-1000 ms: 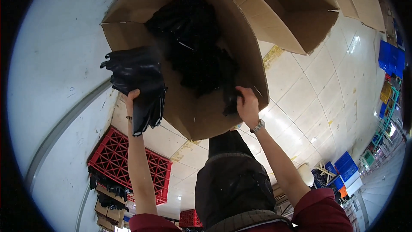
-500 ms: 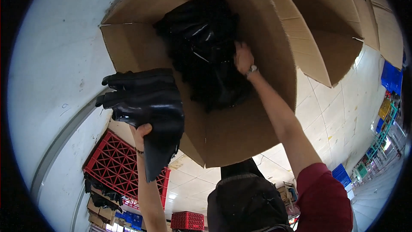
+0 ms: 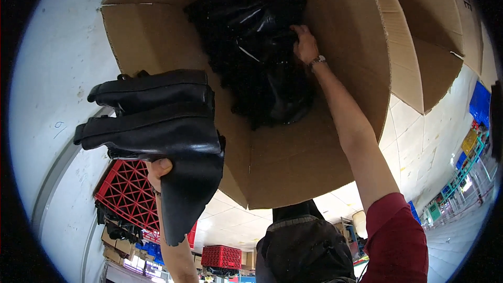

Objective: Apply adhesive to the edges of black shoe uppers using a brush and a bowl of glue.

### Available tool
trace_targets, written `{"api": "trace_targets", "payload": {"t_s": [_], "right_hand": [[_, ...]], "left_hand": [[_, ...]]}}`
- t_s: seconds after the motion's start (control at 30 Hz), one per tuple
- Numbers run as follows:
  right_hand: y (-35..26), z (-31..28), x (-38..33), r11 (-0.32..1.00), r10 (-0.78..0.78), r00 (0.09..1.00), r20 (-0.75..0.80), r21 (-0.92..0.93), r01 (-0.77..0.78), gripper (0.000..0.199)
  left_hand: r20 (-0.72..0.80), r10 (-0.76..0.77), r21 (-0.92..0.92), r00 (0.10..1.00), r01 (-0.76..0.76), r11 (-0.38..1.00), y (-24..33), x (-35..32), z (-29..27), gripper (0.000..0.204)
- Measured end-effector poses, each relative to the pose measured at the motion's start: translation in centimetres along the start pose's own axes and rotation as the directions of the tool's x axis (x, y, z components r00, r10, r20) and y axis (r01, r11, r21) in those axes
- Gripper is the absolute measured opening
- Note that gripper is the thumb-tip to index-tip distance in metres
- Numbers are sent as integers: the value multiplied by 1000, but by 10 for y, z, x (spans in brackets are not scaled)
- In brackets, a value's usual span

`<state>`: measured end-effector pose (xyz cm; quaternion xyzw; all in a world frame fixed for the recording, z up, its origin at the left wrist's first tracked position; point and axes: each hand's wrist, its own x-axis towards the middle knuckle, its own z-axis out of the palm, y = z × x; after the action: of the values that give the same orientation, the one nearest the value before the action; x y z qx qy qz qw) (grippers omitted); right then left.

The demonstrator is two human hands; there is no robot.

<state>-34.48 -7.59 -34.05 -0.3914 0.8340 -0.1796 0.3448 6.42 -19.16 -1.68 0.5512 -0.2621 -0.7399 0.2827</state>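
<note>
Several black leather boot uppers, stacked together with pull tabs at their ends, are in my left hand. Its thumb presses on top of the leather; the other fingers are hidden beneath. They hang at the left side of an open cardboard box. Inside the box lies a pile of black leather uppers, so dark that single pieces are hard to tell apart. My right hand reaches in at the pile's right edge, its fingers bent around the dark leather, the fingertips partly lost against it.
A second open cardboard box stands right of the first. A pale wall runs along the left. Red plastic crates stand at the lower left, with another red crate at the bottom. Pale tiled floor shows between things.
The uppers in my left hand have shifted left and come closer, spreading more into view. My right hand stays at the pile's right edge, a little higher in view. The box appears larger.
</note>
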Motion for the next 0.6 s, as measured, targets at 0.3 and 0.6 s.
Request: {"api": "trace_targets", "payload": {"t_s": [0.3, 0.6], "right_hand": [[-8, -13, -29, 973, -2, 1000, 30, -231, 9, 47], [-46, 46, -172, 894, -397, 914, -87, -262, 363, 41]], "left_hand": [[-42, -51, 8, 998, 51, 999, -12, 2, -9, 69], [2, -93, 64, 996, 92, 994, -3, 4, -6, 66]]}}
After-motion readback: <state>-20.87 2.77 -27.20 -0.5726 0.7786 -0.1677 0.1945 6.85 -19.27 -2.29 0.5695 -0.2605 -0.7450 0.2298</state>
